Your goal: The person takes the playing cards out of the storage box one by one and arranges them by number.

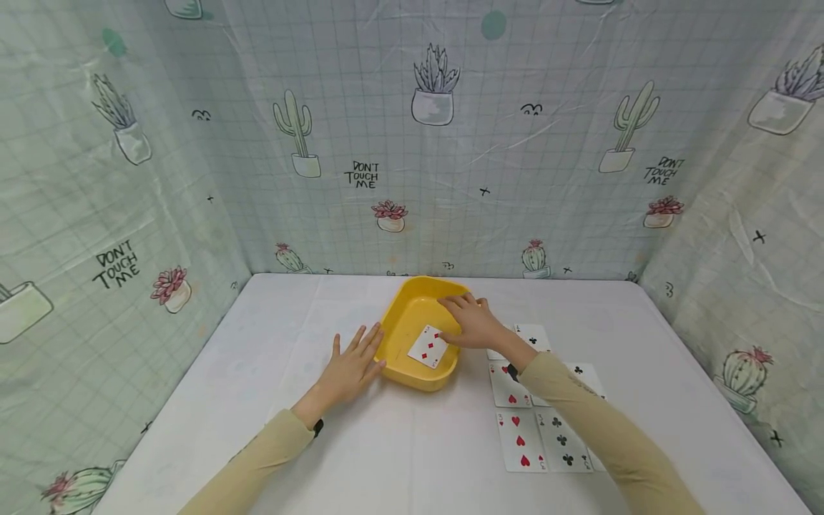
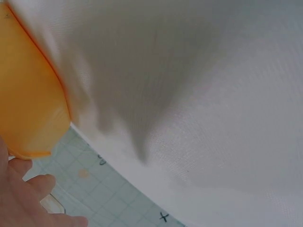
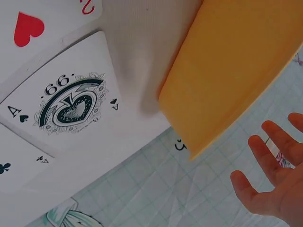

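Note:
A yellow tray (image 1: 412,315) stands mid-table with one diamonds card (image 1: 428,346) lying face up inside it. My left hand (image 1: 352,365) lies flat on the table, its straight fingers against the tray's left wall; the left wrist view shows that tray wall (image 2: 28,94) and my fingers (image 2: 21,198). Over the tray's right rim my right hand (image 1: 473,323) reaches with fingers extended and holds nothing. In the right wrist view its spread fingers (image 3: 270,175) hang beside the tray (image 3: 236,71), near an ace of spades (image 3: 71,109).
Several face-up cards lie in rows right of the tray, among them a hearts card (image 1: 520,440) and a clubs card (image 1: 561,442). My right forearm crosses over some. A white cloth covers the table (image 1: 399,458). Cactus-print sheets (image 1: 450,143) wall in three sides.

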### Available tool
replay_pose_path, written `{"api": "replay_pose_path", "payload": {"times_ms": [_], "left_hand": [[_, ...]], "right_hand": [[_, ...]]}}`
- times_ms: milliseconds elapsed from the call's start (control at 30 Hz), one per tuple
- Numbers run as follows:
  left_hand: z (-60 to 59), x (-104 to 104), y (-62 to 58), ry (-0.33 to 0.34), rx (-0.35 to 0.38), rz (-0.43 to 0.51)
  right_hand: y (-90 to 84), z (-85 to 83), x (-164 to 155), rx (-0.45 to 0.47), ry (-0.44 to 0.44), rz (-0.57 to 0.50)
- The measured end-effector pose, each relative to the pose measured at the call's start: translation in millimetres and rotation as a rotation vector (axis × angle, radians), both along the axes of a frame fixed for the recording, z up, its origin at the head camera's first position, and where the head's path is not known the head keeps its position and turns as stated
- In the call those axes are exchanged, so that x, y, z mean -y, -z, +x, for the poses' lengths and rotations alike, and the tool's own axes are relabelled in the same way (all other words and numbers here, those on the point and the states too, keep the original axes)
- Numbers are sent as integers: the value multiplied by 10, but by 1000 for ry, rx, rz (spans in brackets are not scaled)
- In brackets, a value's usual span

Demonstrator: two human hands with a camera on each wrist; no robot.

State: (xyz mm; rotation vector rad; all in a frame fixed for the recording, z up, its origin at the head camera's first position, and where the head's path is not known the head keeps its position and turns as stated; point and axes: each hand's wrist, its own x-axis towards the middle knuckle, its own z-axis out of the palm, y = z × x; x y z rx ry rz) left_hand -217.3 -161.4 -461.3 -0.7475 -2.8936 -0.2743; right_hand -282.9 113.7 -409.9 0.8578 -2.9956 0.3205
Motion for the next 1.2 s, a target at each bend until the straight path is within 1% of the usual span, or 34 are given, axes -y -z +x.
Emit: {"api": "replay_pose_path", "payload": {"times_ms": [233,433,600,767,967,1100,1200], "left_hand": [[0,0,11,-5,8,-7],[2,5,-6,-7,14,-19],[14,2,-8,-8,11,-22],[20,-5,-6,-11,2,-28],[15,-13,8,-14,4,-8],[6,-8,27,-20,12,-9],[3,-6,44,-21,9,-8]], "right_hand": [[132,-5,187,5,-10,124],[222,-16,324,58,0,194],[291,-28,402,82,17,256],[323,-18,444,139,51,292],[341,-10,475,188,79,337],[364,-7,492,208,80,332],[372,-10,502,207,75,328]]}}
